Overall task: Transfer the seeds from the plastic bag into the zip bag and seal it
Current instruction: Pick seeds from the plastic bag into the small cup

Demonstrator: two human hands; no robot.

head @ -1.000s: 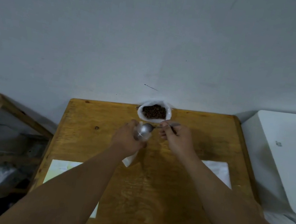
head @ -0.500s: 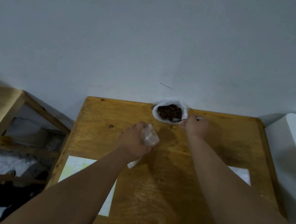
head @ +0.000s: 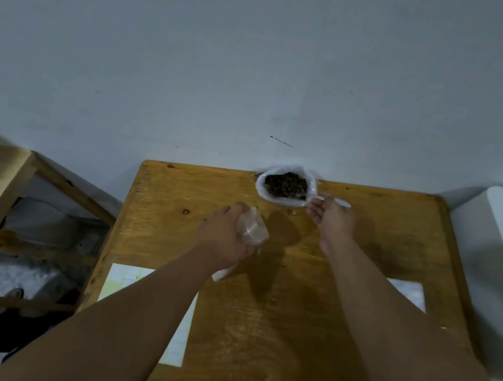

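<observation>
Likely the biggest trouble sits at twelve o'clock on the yellow-brown wooden table. The crumpled white plastic bag stands open against the wall there, and it could tip if the spoon drags its rim, scattering seeds. Next, the left hand, fingers wrapped round the small clear zip bag, holds a soft mouth that might fold shut, so a spoonful would miss. That zip bag hangs over the table's middle, at seven o'clock from the plastic bag, its mouth gaping towards one o'clock and seemingly near empty. The right hand has its fingers curled on the slim pale spoon, whose bowl is dipped among the dark brown seeds. A heaped load could shed on the crossing.
</observation>
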